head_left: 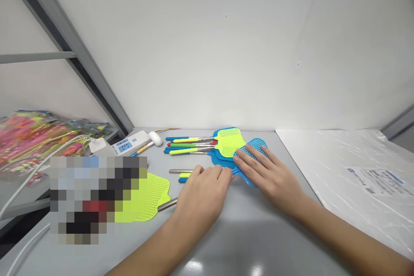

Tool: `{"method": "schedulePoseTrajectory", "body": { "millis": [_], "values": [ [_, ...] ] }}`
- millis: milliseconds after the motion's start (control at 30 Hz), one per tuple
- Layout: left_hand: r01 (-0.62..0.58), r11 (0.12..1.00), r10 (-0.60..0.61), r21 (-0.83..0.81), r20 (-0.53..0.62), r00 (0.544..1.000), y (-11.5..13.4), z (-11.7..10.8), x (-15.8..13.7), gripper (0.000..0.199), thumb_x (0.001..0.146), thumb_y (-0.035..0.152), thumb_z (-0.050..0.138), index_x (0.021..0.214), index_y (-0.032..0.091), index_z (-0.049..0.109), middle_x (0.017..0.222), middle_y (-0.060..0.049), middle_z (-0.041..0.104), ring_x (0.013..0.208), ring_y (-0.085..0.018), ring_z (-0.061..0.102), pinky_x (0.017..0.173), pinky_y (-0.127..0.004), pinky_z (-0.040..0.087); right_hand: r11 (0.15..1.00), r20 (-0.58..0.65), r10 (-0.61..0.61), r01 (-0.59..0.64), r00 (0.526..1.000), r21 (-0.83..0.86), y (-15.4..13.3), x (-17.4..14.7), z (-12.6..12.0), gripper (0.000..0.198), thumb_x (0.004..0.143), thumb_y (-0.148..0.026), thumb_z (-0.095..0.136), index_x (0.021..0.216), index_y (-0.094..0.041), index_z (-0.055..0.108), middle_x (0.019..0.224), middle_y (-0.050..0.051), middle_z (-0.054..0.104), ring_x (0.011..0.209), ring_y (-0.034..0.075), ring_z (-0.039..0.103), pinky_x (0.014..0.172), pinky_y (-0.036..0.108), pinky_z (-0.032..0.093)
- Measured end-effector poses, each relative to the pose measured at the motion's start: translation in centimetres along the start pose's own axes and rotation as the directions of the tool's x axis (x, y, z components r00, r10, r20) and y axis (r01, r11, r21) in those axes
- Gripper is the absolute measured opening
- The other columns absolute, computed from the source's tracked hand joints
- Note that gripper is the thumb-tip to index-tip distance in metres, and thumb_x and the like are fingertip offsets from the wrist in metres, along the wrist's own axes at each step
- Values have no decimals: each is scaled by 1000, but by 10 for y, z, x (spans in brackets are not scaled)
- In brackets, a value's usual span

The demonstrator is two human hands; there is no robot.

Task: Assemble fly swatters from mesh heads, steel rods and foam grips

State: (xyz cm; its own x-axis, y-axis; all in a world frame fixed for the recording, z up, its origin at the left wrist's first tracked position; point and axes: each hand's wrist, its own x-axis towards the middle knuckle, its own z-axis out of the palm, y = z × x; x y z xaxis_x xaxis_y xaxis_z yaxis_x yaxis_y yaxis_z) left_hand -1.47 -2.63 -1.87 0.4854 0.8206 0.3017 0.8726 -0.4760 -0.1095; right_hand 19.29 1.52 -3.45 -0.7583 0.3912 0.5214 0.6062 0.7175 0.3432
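Note:
My left hand [205, 189] is closed around the neck of a blue fly swatter, knuckles up. Flat on that swatter's perforated head [258, 145] lies my right hand [274, 177], fingers stretched out. Just beyond, a row of fly swatters with blue, red, green and yellow grips has a yellow-green head [229, 142] on top of blue ones. A metal rod [181, 171] and yellow and blue grips [185, 177] stick out left of my left hand; their other ends are hidden. Beside my left wrist lies another yellow-green fly swatter [153, 198], its metal shaft partly covered.
White packing sheet with a label [378, 181] covers the table's right side. At the back left lie a power strip [129, 143], a white plug and cables. Colourful bagged goods [42, 138] fill a shelf at left. A pixelated patch hides the table's left part.

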Motion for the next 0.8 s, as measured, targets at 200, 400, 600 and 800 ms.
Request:
{"method": "schedulePoseTrajectory", "body": {
  "millis": [200, 400, 600, 800],
  "values": [
    [80, 988, -73, -135, 56, 996, 1, -11, 2, 25, 99, 21, 33, 84, 21, 53, 71, 0, 62, 59, -19, 56, 56, -32, 22, 998, -80, -33, 28, 996, -56, 12, 0, 1, 45, 94, -13, 47, 139, -18, 47, 144, 8, 47, 137, 33, 35, 108, 60, 33],
    [250, 872, -157, -422, 243, 957, -1, -27, 6, 35, 100, 36, 28, 78, 21, 51, 66, -1, 59, 58, -18, 53, 52, -29, 22, 991, -144, -64, 47, 988, -123, 19, -4, 2, 49, 91, -12, 52, 138, -23, 47, 145, 5, 45, 138, 32, 34, 110, 59, 29],
    [432, 401, -14, -808, 466, 885, -15, -33, 4, 39, 97, 47, 33, 76, 20, 51, 67, 2, 48, 60, -13, 46, 53, -23, 38, 990, -178, -70, 47, 981, -131, 16, -3, 1, 50, 89, -10, 54, 136, -28, 49, 142, 3, 50, 138, 29, 36, 109, 56, 27],
    [602, -264, 298, -754, 530, 794, -10, -17, -1, 32, 95, 51, 42, 85, 21, 48, 55, 11, 27, 40, -5, 24, 44, -23, 47, 994, -116, -107, 109, 988, 14, 24, -12, 6, 59, 94, -26, 47, 149, -21, 28, 150, 12, 38, 141, 31, 28, 110, 57, 26]
  ]
}}
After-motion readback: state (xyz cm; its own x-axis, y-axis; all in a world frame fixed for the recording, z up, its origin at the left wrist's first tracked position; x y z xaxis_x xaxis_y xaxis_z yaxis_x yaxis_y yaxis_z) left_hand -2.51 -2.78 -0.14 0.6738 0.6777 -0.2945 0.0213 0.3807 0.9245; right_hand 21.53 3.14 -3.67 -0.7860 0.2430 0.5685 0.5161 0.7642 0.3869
